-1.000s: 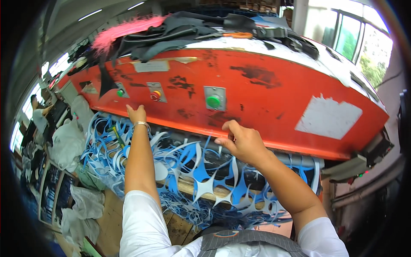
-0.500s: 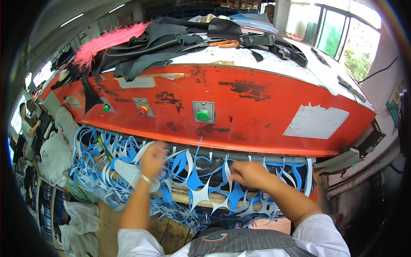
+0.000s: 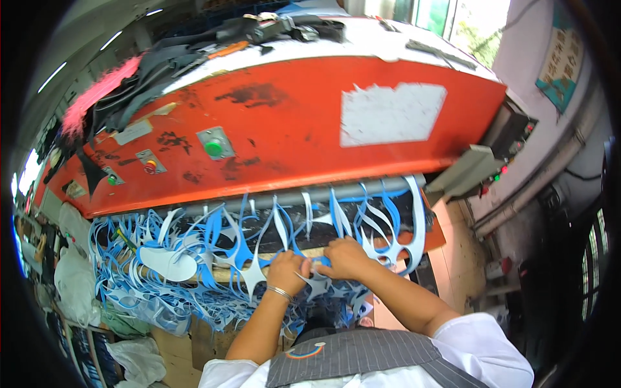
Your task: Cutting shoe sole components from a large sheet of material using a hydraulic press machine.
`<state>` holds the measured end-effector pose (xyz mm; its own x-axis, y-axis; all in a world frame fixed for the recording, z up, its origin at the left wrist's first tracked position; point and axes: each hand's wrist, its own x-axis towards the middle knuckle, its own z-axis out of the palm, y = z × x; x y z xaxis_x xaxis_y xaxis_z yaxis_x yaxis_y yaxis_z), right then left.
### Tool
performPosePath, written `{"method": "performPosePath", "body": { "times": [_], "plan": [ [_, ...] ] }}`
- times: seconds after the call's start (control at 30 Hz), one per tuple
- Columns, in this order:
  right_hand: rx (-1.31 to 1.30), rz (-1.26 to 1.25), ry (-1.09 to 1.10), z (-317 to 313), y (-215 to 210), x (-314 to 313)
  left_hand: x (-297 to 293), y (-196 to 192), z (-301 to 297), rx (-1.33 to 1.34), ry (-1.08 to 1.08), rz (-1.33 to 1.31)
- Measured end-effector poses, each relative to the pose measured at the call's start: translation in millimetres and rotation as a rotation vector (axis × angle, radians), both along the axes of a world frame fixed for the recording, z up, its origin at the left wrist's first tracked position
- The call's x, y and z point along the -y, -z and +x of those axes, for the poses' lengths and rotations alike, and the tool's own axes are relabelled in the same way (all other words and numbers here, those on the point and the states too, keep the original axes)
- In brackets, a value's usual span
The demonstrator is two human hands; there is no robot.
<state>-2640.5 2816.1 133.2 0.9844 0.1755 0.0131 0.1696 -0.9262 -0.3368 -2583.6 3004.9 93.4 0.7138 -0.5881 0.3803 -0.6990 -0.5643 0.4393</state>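
A web of blue-and-white cut-out sheet scrap, full of curved holes, hangs over the front edge of a red machine. My left hand, with a bangle at its wrist, is closed on this scrap near the middle. Close beside it on the right, my right hand also grips the web, fingers curled; the exact bit between the fingers is partly hidden. A white sole-shaped piece lies on the scrap to the left. Near it sits a slim tool with a yellow-green handle.
The red machine beam spans the far side, with a green button and a red button. Dark material scraps and pink fluffy material lie on top. White plastic bags stand at left; a metal bracket juts out right.
My view has swung to the right. My left hand has come from near the white sole-shaped piece to the middle, next to my right hand, and both now grip the scrap web.
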Motion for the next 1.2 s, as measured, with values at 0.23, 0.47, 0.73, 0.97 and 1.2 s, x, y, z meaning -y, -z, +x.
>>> {"method": "performPosePath", "body": {
  "times": [0.23,0.47,0.73,0.97,1.2],
  "plan": [
    [-0.131,0.049,-0.045,23,-4,38,18,-16,32,-0.144,0.007,0.1],
    [0.455,0.402,0.318,18,14,165,13,-89,85,0.019,0.071,0.387],
    [0.286,0.232,0.21,-13,56,263,255,-24,43,-0.017,0.58,-0.146],
    [0.293,0.351,0.073,-38,64,272,290,18,36,-0.115,0.694,0.088],
    [0.316,0.482,-0.076,-44,78,280,291,37,20,-0.21,0.788,-0.107]
  ]
}}
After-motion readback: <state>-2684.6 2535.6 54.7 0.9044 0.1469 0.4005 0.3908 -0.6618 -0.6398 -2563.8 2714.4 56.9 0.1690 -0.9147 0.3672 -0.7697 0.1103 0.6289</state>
